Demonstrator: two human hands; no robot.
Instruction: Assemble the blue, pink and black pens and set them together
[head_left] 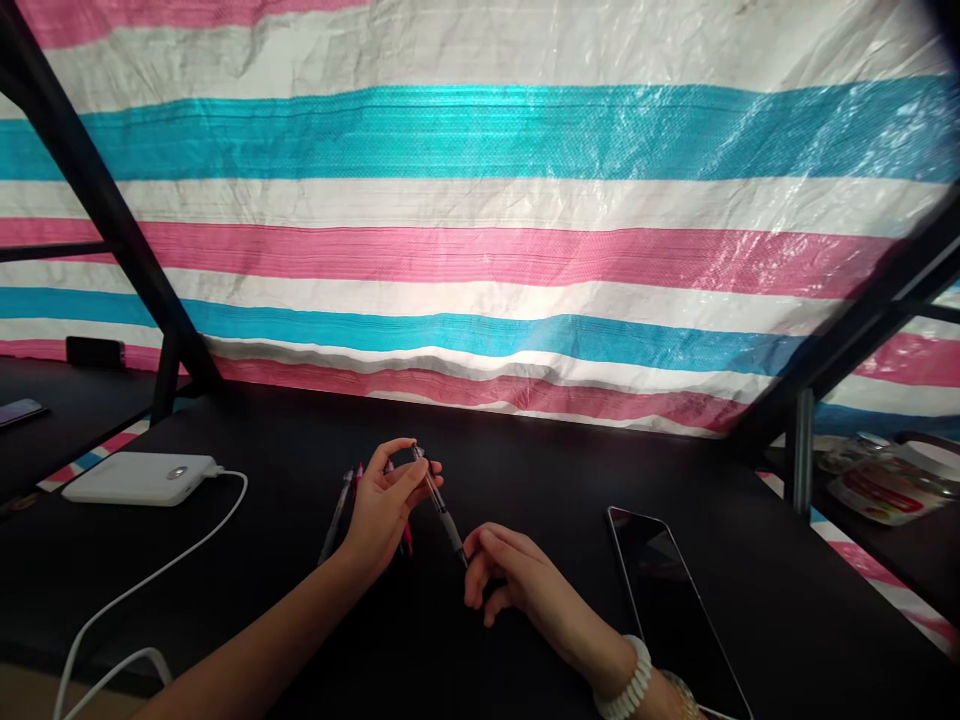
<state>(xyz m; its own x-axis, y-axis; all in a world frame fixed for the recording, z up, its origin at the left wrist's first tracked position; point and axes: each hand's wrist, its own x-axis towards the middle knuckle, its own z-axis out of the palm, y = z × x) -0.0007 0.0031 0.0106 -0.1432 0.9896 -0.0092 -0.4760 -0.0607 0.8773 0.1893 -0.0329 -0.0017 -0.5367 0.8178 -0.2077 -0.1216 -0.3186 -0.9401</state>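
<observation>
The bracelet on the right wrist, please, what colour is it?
White beaded bracelet, seen in the head view.

Tarp [480, 200]: horizontal stripes in white, teal and pink. Table [525, 470]: plain black. Power bank [139, 478] and cable [150, 580]: white. Phone [667, 600]: black screen. Pen [439, 505]: black and silver. Bracelet [626, 685]: white beads.

Left hand [386, 505] is covering the middles of several pens [337, 515] lying under it; their count is staying unclear. Right hand [517, 580] is hiding the lower tip of the held pen [439, 505]. White cable [150, 580] is running off the bottom edge. Smartphone [667, 600] is getting cut at the bottom edge. Packets [885, 480] at far right are blurring, labels unreadable. A second phone [19, 410] is getting clipped at the left edge.
</observation>
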